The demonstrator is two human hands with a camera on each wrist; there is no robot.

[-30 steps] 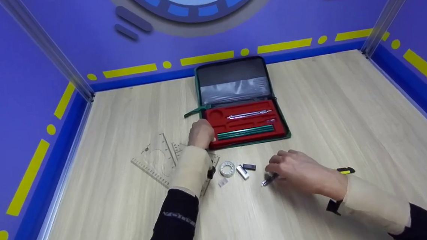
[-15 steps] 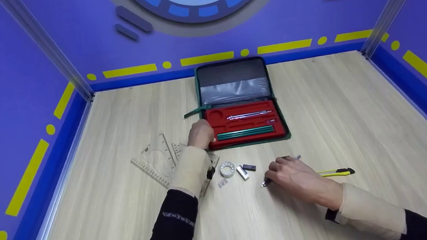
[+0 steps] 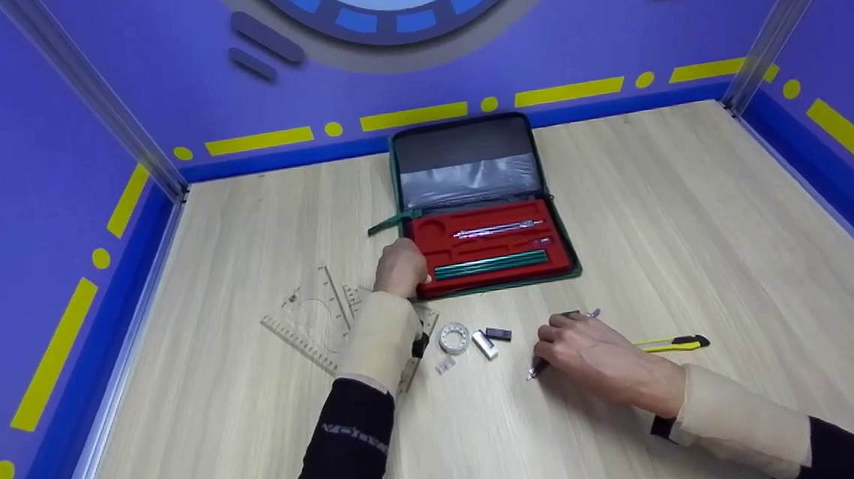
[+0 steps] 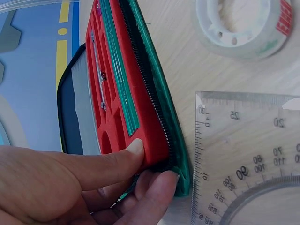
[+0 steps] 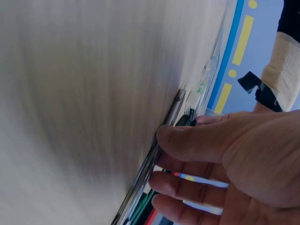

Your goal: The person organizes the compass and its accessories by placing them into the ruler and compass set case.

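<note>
My left hand (image 3: 401, 267) pinches the near left corner of a green zip case (image 3: 466, 146), thumb on its red tray (image 4: 154, 145) and fingers beneath the edge. Green rods (image 3: 490, 264) and a slim silver-purple instrument (image 3: 498, 229) lie in the tray; other slots are bare. Low over the table, my right hand (image 3: 593, 355) holds a slim metal drawing compass (image 5: 174, 107) between thumb and fingers. Its pointed end shows past the fingertips in the right wrist view. Much of the compass is hidden behind the hand in the head view.
Clear set squares (image 3: 302, 334) lie partly under my left forearm. Between the hands are a tape roll (image 3: 444, 340), a white block (image 3: 485, 344), a dark block (image 3: 499, 334) and a small clear piece (image 3: 445, 364). A yellow cutter (image 3: 675, 344) lies beside my right wrist.
My right hand has shifted slightly left and closed over the compass, uncovering more of the yellow cutter. The compass tip has lately turned a little toward me. My left hand stays at the case corner.
</note>
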